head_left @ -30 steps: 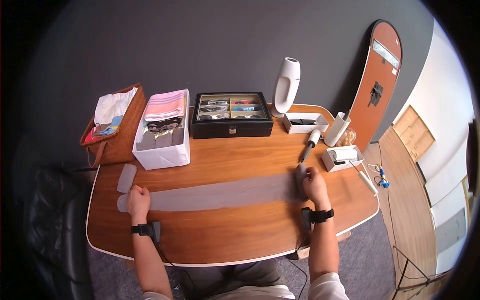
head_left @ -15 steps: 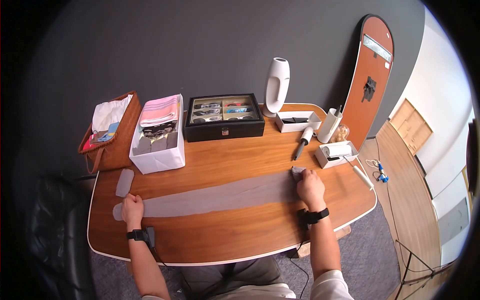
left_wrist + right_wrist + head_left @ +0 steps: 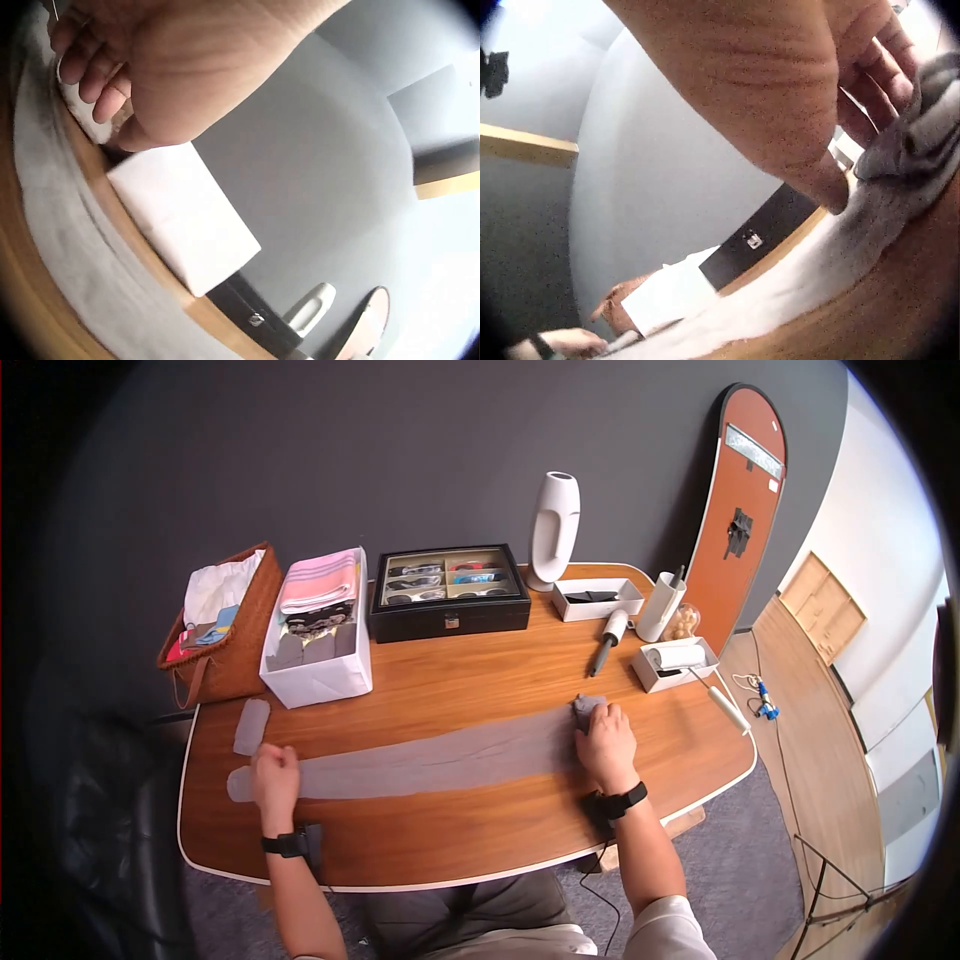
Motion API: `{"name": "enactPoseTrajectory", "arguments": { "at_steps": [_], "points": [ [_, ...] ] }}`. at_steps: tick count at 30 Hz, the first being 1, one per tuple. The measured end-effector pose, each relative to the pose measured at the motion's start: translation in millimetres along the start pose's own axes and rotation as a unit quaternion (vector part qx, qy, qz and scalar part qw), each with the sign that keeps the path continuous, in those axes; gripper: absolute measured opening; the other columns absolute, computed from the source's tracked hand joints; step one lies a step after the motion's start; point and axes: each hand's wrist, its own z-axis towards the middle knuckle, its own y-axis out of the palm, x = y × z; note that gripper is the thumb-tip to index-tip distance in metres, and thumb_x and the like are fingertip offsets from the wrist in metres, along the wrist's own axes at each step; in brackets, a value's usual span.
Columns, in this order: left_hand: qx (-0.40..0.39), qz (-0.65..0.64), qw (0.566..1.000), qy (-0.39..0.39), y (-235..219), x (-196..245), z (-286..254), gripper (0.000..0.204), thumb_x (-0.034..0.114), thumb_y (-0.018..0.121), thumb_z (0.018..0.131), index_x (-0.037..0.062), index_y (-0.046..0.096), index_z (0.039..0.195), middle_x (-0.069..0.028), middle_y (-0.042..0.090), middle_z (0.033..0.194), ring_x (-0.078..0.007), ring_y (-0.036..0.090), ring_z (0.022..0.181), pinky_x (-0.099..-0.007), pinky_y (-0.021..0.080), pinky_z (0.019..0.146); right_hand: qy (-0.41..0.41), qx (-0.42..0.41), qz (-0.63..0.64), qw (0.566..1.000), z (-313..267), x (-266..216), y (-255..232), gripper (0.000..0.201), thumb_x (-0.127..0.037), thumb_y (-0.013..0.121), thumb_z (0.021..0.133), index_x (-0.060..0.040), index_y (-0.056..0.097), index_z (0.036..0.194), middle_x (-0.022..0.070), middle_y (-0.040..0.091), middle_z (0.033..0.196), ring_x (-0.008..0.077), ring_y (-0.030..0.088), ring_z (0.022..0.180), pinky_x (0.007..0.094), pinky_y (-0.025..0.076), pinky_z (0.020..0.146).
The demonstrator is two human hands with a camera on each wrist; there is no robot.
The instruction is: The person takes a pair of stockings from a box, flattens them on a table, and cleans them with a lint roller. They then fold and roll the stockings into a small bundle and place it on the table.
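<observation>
A long grey stocking (image 3: 430,762) lies stretched flat across the table, its rounded end to the left and its other end bunched at the right. My left hand (image 3: 275,778) hovers over the stocking near the rounded end. Its fingers (image 3: 94,71) curl loosely in the left wrist view and hold nothing. At the bunched end, my right hand (image 3: 608,745) rests with its fingers spread over the fabric. The right wrist view shows the thumb apart from the fingers, beside the grey bunch (image 3: 911,146). A small folded grey stocking (image 3: 252,727) lies just beyond the left hand.
Along the back stand a wicker basket (image 3: 228,658), a white box (image 3: 318,682) of folded textiles, a black glasses case (image 3: 452,622) and a white vase (image 3: 554,540). A lint roller (image 3: 607,643) and small white trays (image 3: 660,678) are at the right.
My left hand has let go of the stocking and lifted slightly. My right hand has gone from gripping the bunched end to lying over it with spread fingers. The head view has shifted slightly.
</observation>
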Motion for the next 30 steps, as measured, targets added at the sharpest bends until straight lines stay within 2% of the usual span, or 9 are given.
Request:
{"name": "enactPoseTrajectory", "arguments": {
  "at_steps": [3, 6, 10, 13, 16, 20, 24, 28, 30],
  "points": [
    [-0.06, -0.076, 0.995, 0.036, -6, 49, -13, 0.035, 0.031, 0.071, 0.101, -0.0003, 0.066, 0.086, -0.0255, 0.073, 0.091, -0.0466, 0.071, 0.097, -0.0535, 0.056, 0.085, -0.022, 0.007, 0.01, 1.0, 8, 12, 27, 0.034, -0.022, 0.079, 0.09, -0.0011, 0.061, 0.11, 0.0228, 0.07, 0.112, 0.0447, 0.071, 0.106, 0.0545, 0.061, 0.086],
    [-0.125, -0.073, 0.989, 0.024, 14, 55, -12, 0.038, 0.033, 0.07, 0.101, -0.0025, 0.067, 0.087, -0.0272, 0.075, 0.095, -0.0489, 0.072, 0.095, -0.0551, 0.056, 0.085, -0.029, 0.004, 0.101, 0.994, 13, 24, 21, 0.027, -0.021, 0.076, 0.093, -0.0008, 0.065, 0.107, 0.0253, 0.073, 0.104, 0.0465, 0.073, 0.099, 0.0548, 0.061, 0.085],
    [-0.147, -0.036, 0.988, 0.016, 24, 41, -6, 0.043, 0.037, 0.07, 0.101, -0.0039, 0.068, 0.088, -0.0284, 0.074, 0.096, -0.0498, 0.072, 0.097, -0.0554, 0.056, 0.086, 0.1, -0.018, 0.231, 0.968, 27, 71, -6, 0.022, -0.022, 0.065, 0.102, -0.0012, 0.071, 0.098, 0.028, 0.078, 0.093, 0.0468, 0.077, 0.095, 0.0541, 0.061, 0.084],
    [-0.148, -0.034, 0.988, 0.011, 17, 40, -5, 0.044, 0.038, 0.069, 0.102, -0.004, 0.067, 0.088, -0.0286, 0.074, 0.093, -0.0496, 0.072, 0.095, -0.0554, 0.056, 0.084, 0.138, 0.086, 0.102, 0.981, 30, 103, -13, 0.017, -0.014, 0.07, 0.094, -0.0025, 0.071, 0.106, 0.0208, 0.076, 0.097, 0.0415, 0.075, 0.094, 0.0477, 0.06, 0.082],
    [-0.137, -0.028, 0.99, 0.008, 16, 41, -5, 0.045, 0.038, 0.068, 0.102, -0.0035, 0.067, 0.086, -0.0284, 0.074, 0.09, -0.0502, 0.072, 0.092, -0.0557, 0.056, 0.082, 0.041, 0.13, 0.104, 0.985, 28, 96, -21, 0.02, -0.016, 0.073, 0.092, -0.0045, 0.068, 0.107, 0.0222, 0.071, 0.106, 0.0453, 0.07, 0.1, 0.053, 0.058, 0.088],
    [-0.128, -0.004, 0.992, 0.015, 17, 41, -5, 0.043, 0.037, 0.069, 0.102, -0.0026, 0.067, 0.085, -0.0278, 0.074, 0.09, -0.0495, 0.072, 0.092, -0.0554, 0.056, 0.082, 0.002, -0.008, 0.01, 1.0, 14, 52, -27, 0.034, -0.023, 0.078, 0.09, -0.0042, 0.065, 0.115, 0.0206, 0.069, 0.115, 0.043, 0.069, 0.109, 0.0531, 0.06, 0.092],
    [-0.101, 0.007, 0.995, 0.025, 20, 24, -4, 0.042, 0.036, 0.07, 0.101, -0.0021, 0.066, 0.083, -0.0268, 0.074, 0.09, -0.0493, 0.072, 0.092, -0.0556, 0.056, 0.081, 0.045, -0.022, -0.035, 0.998, 16, 63, -3, 0.022, -0.019, 0.064, 0.099, -0.0026, 0.065, 0.114, 0.0236, 0.071, 0.117, 0.0448, 0.071, 0.11, 0.0545, 0.06, 0.092],
    [-0.101, 0.002, 0.995, 0.016, 19, 16, -2, 0.042, 0.035, 0.071, 0.1, -0.0022, 0.064, 0.082, -0.0259, 0.073, 0.09, -0.0491, 0.071, 0.092, -0.056, 0.056, 0.081, 0.106, -0.03, 0.053, 0.993, 27, 98, -5, 0.016, -0.015, 0.065, 0.094, -0.004, 0.074, 0.1, 0.0269, 0.077, 0.098, 0.0446, 0.076, 0.096, 0.0546, 0.061, 0.087],
    [-0.1, -0.005, 0.995, 0.023, 19, 15, -2, 0.041, 0.034, 0.071, 0.099, -0.0024, 0.063, 0.082, -0.0258, 0.073, 0.09, -0.0491, 0.07, 0.092, -0.0563, 0.055, 0.081, 0.147, -0.03, 0.092, 0.984, 29, 111, -20, 0.02, -0.016, 0.064, 0.094, -0.0025, 0.077, 0.103, 0.0277, 0.079, 0.103, 0.0456, 0.077, 0.101, 0.0536, 0.061, 0.09]
  ]
}}
